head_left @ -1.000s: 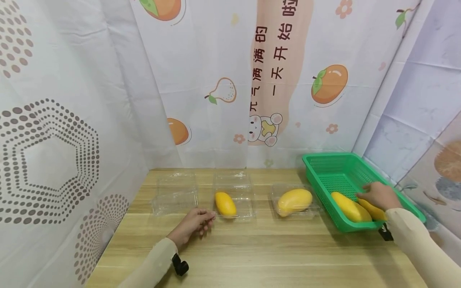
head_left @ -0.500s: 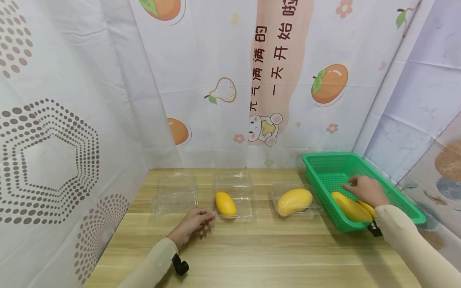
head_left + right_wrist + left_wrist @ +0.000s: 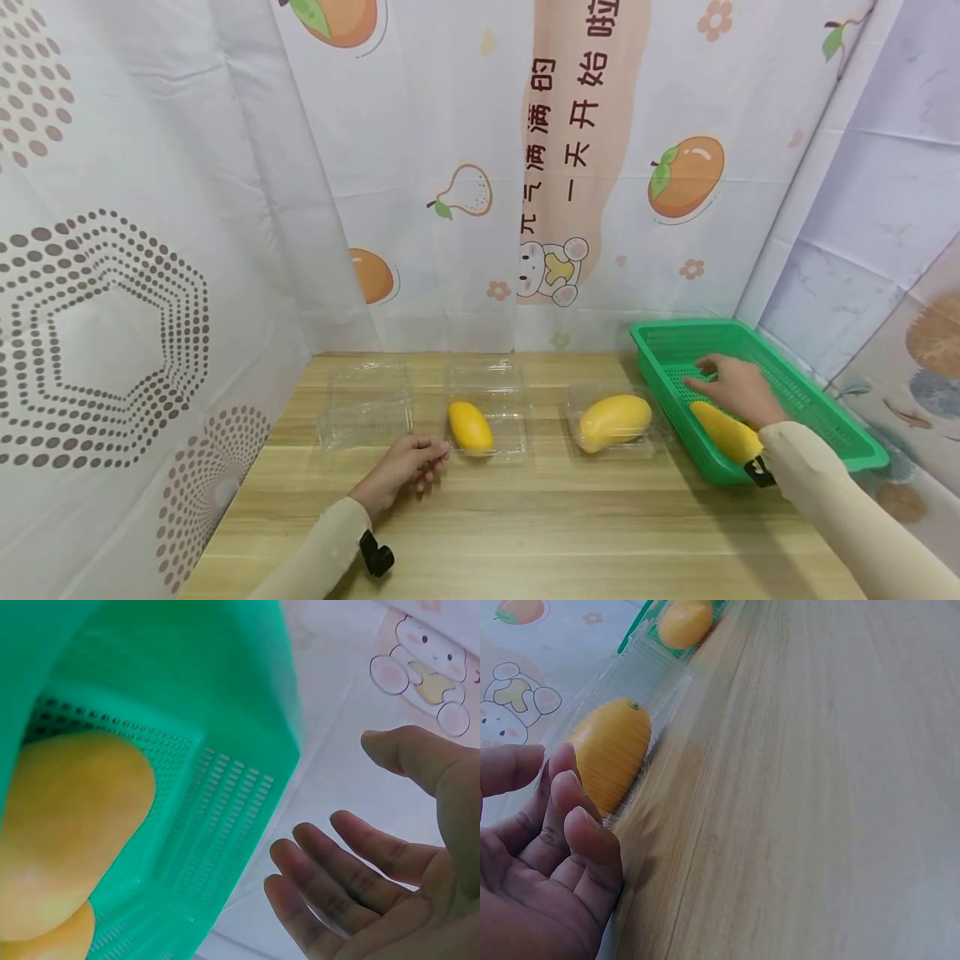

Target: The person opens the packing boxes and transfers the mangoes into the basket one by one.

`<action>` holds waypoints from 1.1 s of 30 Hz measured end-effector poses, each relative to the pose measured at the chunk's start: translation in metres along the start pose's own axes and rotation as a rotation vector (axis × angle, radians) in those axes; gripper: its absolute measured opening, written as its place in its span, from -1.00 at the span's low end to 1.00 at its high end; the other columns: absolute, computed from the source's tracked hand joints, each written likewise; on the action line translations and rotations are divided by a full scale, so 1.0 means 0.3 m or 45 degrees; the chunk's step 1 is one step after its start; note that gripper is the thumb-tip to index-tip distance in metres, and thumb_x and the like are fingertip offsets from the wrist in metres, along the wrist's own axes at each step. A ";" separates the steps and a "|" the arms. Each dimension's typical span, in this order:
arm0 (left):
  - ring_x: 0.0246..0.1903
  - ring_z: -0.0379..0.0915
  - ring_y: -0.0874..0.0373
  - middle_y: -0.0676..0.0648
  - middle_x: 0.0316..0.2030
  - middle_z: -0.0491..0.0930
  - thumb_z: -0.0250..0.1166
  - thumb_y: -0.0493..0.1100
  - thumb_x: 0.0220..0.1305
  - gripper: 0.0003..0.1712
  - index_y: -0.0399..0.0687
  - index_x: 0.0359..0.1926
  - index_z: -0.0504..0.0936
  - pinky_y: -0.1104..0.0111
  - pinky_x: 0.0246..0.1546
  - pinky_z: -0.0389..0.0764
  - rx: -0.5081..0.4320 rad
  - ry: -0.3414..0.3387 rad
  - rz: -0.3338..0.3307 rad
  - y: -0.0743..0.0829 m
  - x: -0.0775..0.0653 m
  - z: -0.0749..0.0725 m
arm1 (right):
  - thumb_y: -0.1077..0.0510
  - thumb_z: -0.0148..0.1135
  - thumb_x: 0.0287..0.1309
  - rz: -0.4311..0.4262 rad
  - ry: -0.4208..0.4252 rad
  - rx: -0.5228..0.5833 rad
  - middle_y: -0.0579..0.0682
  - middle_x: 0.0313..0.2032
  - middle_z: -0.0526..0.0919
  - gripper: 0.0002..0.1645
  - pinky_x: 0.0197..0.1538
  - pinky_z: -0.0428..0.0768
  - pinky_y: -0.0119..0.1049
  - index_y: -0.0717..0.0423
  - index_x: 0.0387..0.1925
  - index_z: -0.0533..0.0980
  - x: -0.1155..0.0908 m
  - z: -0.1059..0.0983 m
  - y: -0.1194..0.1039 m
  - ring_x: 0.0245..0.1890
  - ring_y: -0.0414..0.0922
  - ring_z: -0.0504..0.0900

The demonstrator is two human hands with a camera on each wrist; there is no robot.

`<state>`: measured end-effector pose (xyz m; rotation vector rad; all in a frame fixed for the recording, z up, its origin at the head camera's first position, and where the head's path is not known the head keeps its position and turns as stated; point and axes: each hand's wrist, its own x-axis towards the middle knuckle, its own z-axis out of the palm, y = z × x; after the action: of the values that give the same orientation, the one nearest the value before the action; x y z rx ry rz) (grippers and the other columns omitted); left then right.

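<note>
My left hand point(image 3: 401, 471) is at the front left corner of a clear plastic box point(image 3: 510, 429), thumb and forefinger pinching its edge. A yellow mango point(image 3: 470, 427) lies in that box, whose lid stands folded back. In the left wrist view the mango point(image 3: 615, 754) shows just past my left fingers point(image 3: 592, 832). Over the green basket point(image 3: 757, 342) is my right hand point(image 3: 738, 392), holding nothing, fingers loosely bent and thumb apart. Beneath its wrist a mango point(image 3: 723, 432) lies in the basket. The right wrist view shows a large mango point(image 3: 75, 825) and part of another mango point(image 3: 60, 937) there.
A clear box point(image 3: 573, 408) with a mango point(image 3: 615, 421) in it stands beside the basket's left wall. Further left is another clear box point(image 3: 363, 421) with its lid up. Printed curtains point(image 3: 420, 108) hang behind the wooden table point(image 3: 525, 533) and at both sides.
My right hand has moved left and slightly back across the basket, with nothing in it, and its forearm now covers more of the mangoes. My left hand has stayed still.
</note>
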<state>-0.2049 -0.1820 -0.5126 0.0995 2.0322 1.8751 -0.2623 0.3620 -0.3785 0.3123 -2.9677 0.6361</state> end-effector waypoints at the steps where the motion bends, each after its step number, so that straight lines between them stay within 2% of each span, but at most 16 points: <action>1: -0.58 0.36 0.23 -0.03 -0.48 0.60 0.31 0.03 0.46 -0.53 -0.41 -0.15 0.64 0.44 -0.64 0.44 0.000 0.001 -0.001 -0.001 0.000 0.000 | -0.19 0.27 0.39 -0.010 0.002 0.000 0.51 0.08 0.57 -0.19 -0.07 0.60 0.25 0.53 0.19 0.47 0.003 0.002 -0.007 -0.01 0.40 0.60; 12: -0.58 0.37 0.23 -0.04 -0.47 0.60 0.31 0.04 0.46 -0.52 -0.41 -0.13 0.65 0.44 -0.64 0.45 -0.001 0.002 -0.001 -0.004 -0.002 -0.002 | -0.11 0.27 0.42 -0.055 -0.005 0.042 0.47 0.08 0.59 -0.28 -0.09 0.65 0.19 0.48 0.21 0.48 0.014 0.018 -0.079 -0.03 0.32 0.65; 18: -0.56 0.39 0.23 -0.03 -0.45 0.61 0.31 0.04 0.45 -0.53 -0.38 -0.09 0.66 0.45 -0.63 0.46 0.007 0.012 -0.003 -0.011 -0.004 0.001 | -0.15 0.28 0.41 -0.088 0.006 0.046 0.43 0.09 0.61 -0.29 -0.10 0.67 0.14 0.43 0.19 0.51 0.024 0.039 -0.108 -0.03 0.28 0.66; 33: -0.57 0.37 0.23 -0.06 -0.44 0.61 0.31 0.04 0.46 -0.52 -0.41 -0.11 0.65 0.44 -0.63 0.45 0.011 -0.002 0.014 -0.006 0.000 -0.003 | -0.11 0.35 0.36 -0.170 0.016 0.043 0.33 0.04 0.66 -0.37 -0.04 0.65 0.14 0.37 0.14 0.57 0.059 0.075 -0.208 0.00 0.25 0.65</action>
<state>-0.2049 -0.1831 -0.5143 0.1142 2.0429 1.8722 -0.2670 0.2939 -0.3719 0.5025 -2.8962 0.6698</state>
